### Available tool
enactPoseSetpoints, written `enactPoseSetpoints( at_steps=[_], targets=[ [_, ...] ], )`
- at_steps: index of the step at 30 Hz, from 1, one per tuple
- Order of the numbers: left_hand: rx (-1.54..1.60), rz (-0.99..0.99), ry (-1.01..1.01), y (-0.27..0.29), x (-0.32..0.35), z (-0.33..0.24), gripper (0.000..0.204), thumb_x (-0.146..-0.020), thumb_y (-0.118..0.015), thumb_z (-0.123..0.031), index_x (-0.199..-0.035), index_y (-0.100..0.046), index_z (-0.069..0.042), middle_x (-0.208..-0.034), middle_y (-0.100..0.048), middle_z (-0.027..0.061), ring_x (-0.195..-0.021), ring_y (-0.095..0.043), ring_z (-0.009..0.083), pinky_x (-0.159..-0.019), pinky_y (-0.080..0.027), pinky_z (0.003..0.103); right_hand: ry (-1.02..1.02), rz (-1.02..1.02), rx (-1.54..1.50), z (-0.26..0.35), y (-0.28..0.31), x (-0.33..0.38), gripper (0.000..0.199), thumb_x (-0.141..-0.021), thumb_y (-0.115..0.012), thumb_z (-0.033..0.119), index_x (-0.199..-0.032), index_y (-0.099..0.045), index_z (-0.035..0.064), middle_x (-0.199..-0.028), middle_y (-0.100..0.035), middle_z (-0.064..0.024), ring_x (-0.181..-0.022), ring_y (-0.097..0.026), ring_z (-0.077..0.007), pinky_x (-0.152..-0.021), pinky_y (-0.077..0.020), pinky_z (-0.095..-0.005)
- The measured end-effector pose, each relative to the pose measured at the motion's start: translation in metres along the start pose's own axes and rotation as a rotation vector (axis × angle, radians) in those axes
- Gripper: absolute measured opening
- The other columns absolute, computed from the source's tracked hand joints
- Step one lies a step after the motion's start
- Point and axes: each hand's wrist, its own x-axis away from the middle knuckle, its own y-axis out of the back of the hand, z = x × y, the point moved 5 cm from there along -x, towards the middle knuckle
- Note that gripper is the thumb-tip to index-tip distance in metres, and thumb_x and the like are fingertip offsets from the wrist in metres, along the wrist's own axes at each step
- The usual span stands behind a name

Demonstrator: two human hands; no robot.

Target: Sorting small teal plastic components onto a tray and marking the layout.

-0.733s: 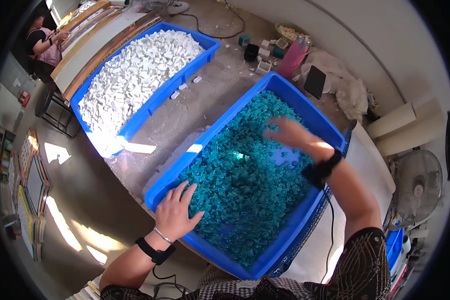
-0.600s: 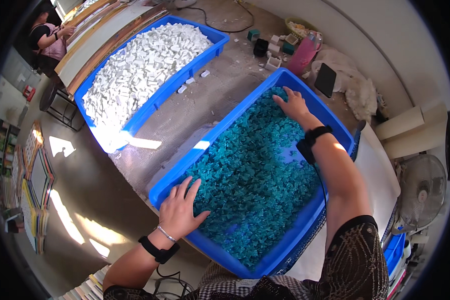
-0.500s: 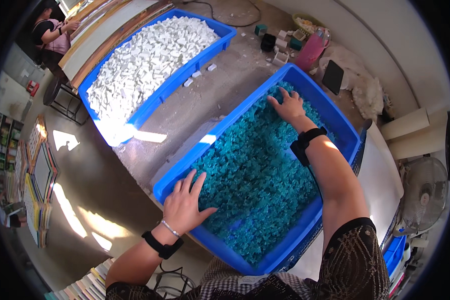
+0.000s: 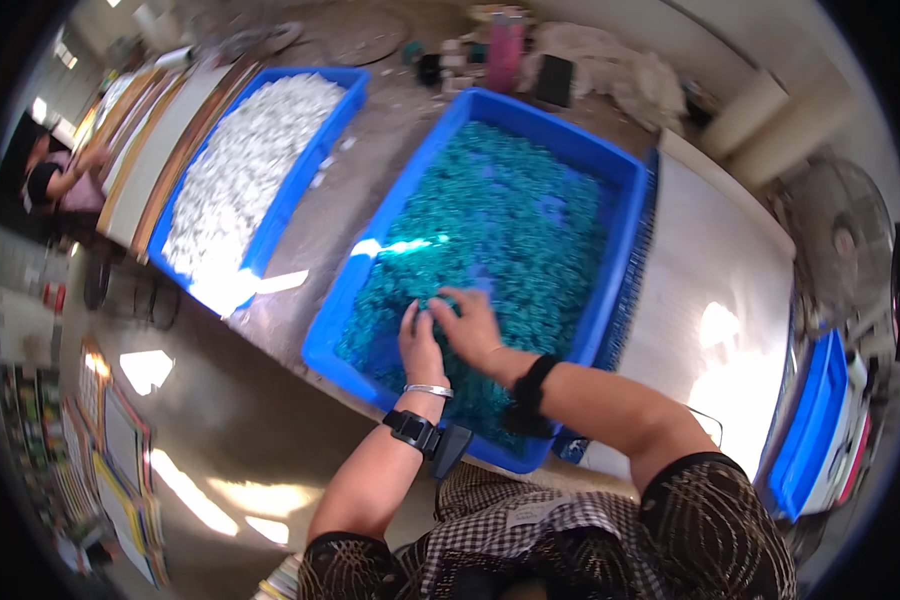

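Note:
A deep blue plastic tub (image 4: pixel 625 215) holds many small turquoise pieces (image 4: pixel 510 215), too small to make out one by one. Close together over the near left part of this tub are both my hands. My left hand (image 4: pixel 422 350), with a silver bracelet and a black strap at its wrist, has its fingertips drawn together among the pieces. Beside it, my right hand (image 4: pixel 473 328) bends in from the right, thumb and fingertips nearly meeting the left hand's fingers. Anything small pinched in either hand is blurred and cannot be made out.
A second blue tub (image 4: pixel 295 208) full of white pieces stands to the left, by a stack of boards (image 4: pixel 175 140). Behind are a pink bottle (image 4: pixel 504 52) and a black phone-like slab (image 4: pixel 553 80). A fan (image 4: pixel 842 235) stands right. Another person (image 4: pixel 65 185) works far left.
My right hand has come from the tub's far end to the near left, beside my left hand. The fingers of both hands, spread before, are drawn in. The head view has shifted.

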Motion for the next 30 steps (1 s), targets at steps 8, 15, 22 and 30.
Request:
enactPoseSetpoints(
  at_steps=[8,15,22,30],
  targets=[
    [0.107,0.12,-0.022,0.004,0.028,-0.03,0.044,-0.089,-0.048,-0.028,-0.119,-0.047,0.003,-0.12,-0.049,0.0126,-0.109,-0.048,0.0219,-0.093,-0.038,0.033,-0.177,-0.074,-0.516,0.026,0.007,0.044,0.034,-0.08,-0.06,0.033,-0.105,-0.062,0.01,-0.115,-0.051,-0.0181,-0.112,-0.044,-0.0311,-0.095,-0.0364,-0.0349],
    [0.094,0.316,-0.1,-0.11,0.128,-0.089,0.042,-0.088,-0.049,-0.026,-0.123,-0.046,-0.002,-0.12,-0.047,0.011,-0.109,-0.047,0.0213,-0.09,-0.04,0.033,-0.105,-0.302,-0.713,0.022,0.144,0.068,0.03,-0.081,-0.061,0.031,-0.105,-0.061,0.0124,-0.12,-0.045,-0.0161,-0.116,-0.041,-0.0298,-0.097,-0.0344,-0.0361],
    [0.026,0.67,-0.024,-0.281,0.278,-0.032,0.037,-0.087,-0.053,-0.025,-0.115,-0.052,-0.002,-0.102,-0.054,0.0084,-0.094,-0.054,0.0175,-0.081,-0.044,0.028,-0.196,-0.703,-0.79,-0.103,0.335,0.145,0.029,-0.08,-0.064,0.028,-0.104,-0.062,0.0106,-0.11,-0.052,-0.0137,-0.106,-0.049,-0.0229,-0.088,-0.0417,-0.0319],
    [-0.272,0.989,0.251,-0.443,0.42,0.122,0.036,-0.084,-0.056,-0.024,-0.114,-0.055,-0.004,-0.104,-0.057,0.0073,-0.094,-0.053,0.0147,-0.082,-0.044,0.028,-0.407,-0.772,-1.208,-0.282,0.491,0.251,0.04,-0.082,-0.063,0.024,-0.117,-0.051,0.0093,-0.097,-0.058,-0.0075,-0.086,-0.056,-0.0142,-0.073,-0.0474,-0.0268]
  ],
)
